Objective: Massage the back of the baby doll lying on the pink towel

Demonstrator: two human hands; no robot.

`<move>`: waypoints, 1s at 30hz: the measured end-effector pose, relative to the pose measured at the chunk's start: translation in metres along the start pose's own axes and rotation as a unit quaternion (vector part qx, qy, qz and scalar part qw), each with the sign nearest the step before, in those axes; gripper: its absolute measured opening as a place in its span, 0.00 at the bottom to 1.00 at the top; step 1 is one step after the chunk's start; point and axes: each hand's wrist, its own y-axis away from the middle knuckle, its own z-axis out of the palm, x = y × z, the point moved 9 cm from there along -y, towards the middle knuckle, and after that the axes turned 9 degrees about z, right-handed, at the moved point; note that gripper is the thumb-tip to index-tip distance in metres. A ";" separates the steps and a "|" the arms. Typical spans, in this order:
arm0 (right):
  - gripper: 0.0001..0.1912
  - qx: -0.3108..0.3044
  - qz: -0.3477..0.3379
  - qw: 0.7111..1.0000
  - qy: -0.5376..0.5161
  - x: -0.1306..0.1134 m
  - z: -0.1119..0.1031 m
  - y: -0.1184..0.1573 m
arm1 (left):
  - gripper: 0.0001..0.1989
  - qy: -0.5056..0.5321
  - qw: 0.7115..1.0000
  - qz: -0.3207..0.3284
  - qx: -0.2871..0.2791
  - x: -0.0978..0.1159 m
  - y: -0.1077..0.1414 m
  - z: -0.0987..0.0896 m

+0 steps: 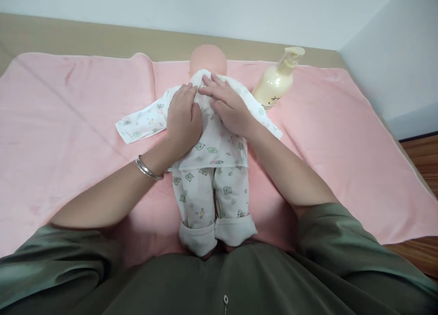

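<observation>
A doll (208,58) lies on a pink cloth, its head toward the wall. It wears a white printed shirt (219,153) and white printed trousers (229,191) with turned-up cuffs. My left hand (185,116), a silver bangle at its wrist, rests on the left part of the shirt's chest, its fingertips near the collar. My right hand (227,105) lies on the upper shirt with its fingers spread. The fingertips of both hands come close together at the middle of the shirt. Neither hand's underside shows.
The pink cloth (78,123) covers a beige surface (85,39) against a pale wall. A cream pump bottle (273,83) leans beside the doll's sleeve on the right. Wooden flooring (424,162) shows at the far right.
</observation>
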 end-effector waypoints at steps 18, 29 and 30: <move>0.30 0.053 0.068 0.992 0.090 0.003 -0.004 0.006 | 0.24 -0.037 0.999 -0.001 -0.011 0.006 0.002 0.000; 0.32 0.099 0.122 0.974 0.164 -0.014 0.000 0.034 | 0.22 -0.059 0.993 -0.057 -0.080 -0.003 -0.025 0.002; 0.32 0.095 0.116 0.974 0.170 -0.021 0.001 0.040 | 0.22 -0.055 0.993 -0.046 -0.090 -0.005 -0.030 0.003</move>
